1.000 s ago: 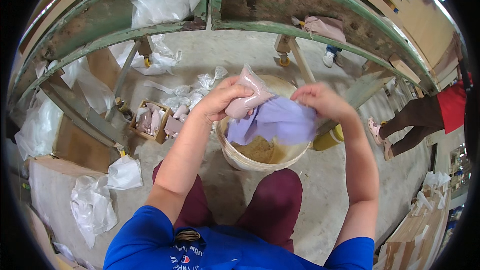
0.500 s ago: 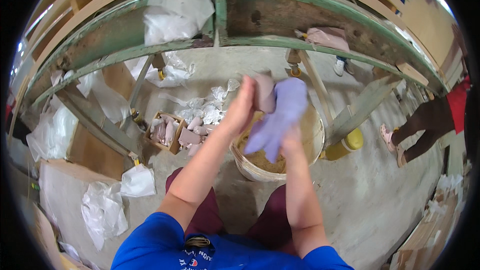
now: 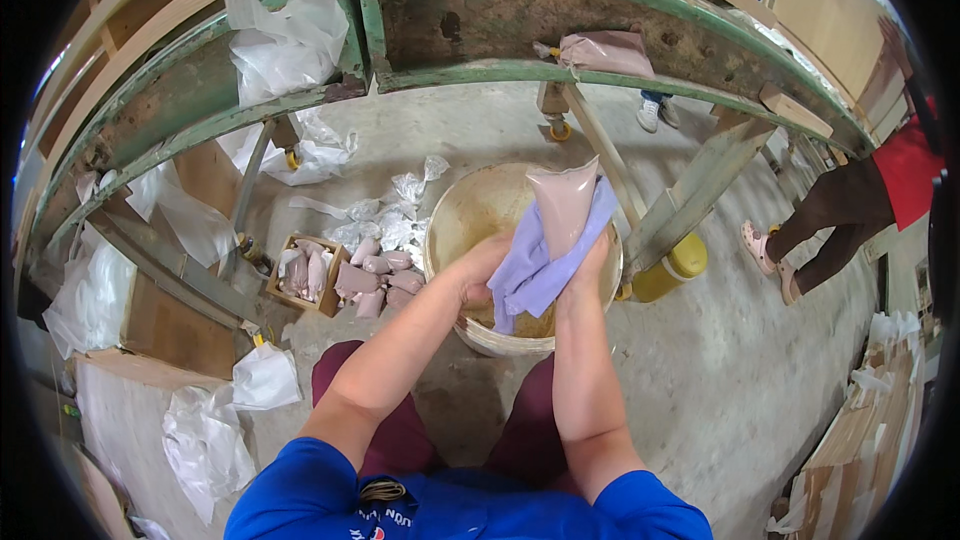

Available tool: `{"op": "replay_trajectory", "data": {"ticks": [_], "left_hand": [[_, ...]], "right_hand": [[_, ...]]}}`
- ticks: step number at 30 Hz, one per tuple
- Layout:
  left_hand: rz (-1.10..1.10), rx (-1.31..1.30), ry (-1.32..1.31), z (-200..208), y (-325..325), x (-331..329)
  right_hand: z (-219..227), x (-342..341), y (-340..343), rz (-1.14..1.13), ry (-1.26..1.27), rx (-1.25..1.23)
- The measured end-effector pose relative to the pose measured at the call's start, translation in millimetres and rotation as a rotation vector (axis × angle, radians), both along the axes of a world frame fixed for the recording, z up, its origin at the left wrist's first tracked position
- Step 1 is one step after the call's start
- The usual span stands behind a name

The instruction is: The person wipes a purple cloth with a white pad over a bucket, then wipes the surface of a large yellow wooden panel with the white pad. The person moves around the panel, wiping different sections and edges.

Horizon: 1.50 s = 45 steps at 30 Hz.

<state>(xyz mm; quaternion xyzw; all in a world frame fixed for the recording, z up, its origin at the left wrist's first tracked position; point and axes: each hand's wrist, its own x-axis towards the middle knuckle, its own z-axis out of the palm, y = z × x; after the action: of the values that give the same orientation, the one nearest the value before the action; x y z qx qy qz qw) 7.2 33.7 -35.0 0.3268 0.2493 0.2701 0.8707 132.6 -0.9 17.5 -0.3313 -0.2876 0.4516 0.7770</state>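
A clear plastic bag filled with a pinkish substance (image 3: 565,202) stands up from a lavender cloth (image 3: 540,282), over a large whitish bucket (image 3: 455,215). My right hand (image 3: 590,268) is closed round the cloth and the lower part of the bag, with most of its fingers hidden beneath. At the cloth's left edge, my left hand (image 3: 486,268) is closed against it; its fingertips are partly hidden. Brownish residue coats the bucket's inside below my hands.
Left of the bucket, a wooden box (image 3: 328,298) holds similar pink bags, with more bags (image 3: 368,280) beside it. A green frame (image 3: 500,72) spans ahead, carrying another pink bag (image 3: 607,52). A yellow container (image 3: 672,268) stands right; a person (image 3: 850,195) is farther right.
The bag has passed from my left hand to the cloth in my right. My left hand has dropped to the cloth's edge. The whole view has shifted slightly.
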Motion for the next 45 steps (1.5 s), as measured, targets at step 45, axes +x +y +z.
{"op": "replay_trajectory", "data": {"ticks": [45], "left_hand": [[0.555,1.430,0.301,32,-58,33]], "right_hand": [[-32,23,-8,-0.004,-0.197,-0.064]]}}
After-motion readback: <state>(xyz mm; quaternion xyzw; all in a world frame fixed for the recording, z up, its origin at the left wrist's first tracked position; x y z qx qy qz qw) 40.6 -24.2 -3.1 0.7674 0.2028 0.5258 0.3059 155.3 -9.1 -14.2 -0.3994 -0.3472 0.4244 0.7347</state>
